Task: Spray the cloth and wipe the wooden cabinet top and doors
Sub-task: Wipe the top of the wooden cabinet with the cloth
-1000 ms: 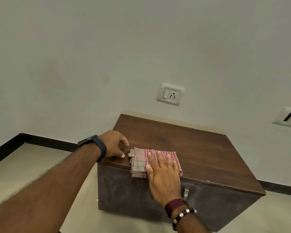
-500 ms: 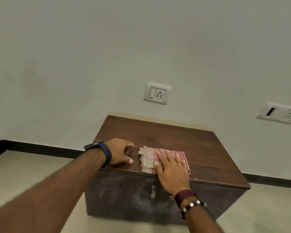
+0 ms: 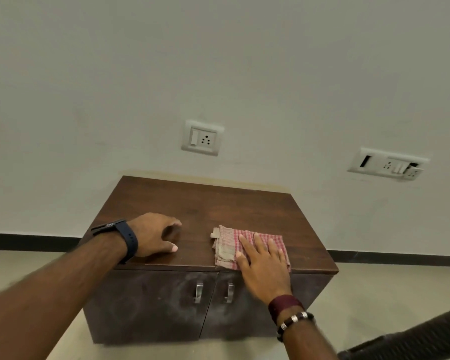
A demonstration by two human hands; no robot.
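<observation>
Flat-palmed, our right hand (image 3: 264, 266) presses the cloth (image 3: 227, 246) at the top's (image 3: 218, 203) 5 o'clock; soft fabric, hold centrally. Left hand (image 3: 153, 236) braces, empty.

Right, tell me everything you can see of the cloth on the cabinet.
The cloth is a thin woven rag, red-and-white checked, with a plain off-white band along its left side. It is folded into a rough rectangle of several layers and lies flat on the dark wooden cabinet top, near the front edge, right of centre. The right hand presses flat on its right half, fingers spread. The left hand rests on the wood beside it, not touching it.
</observation>
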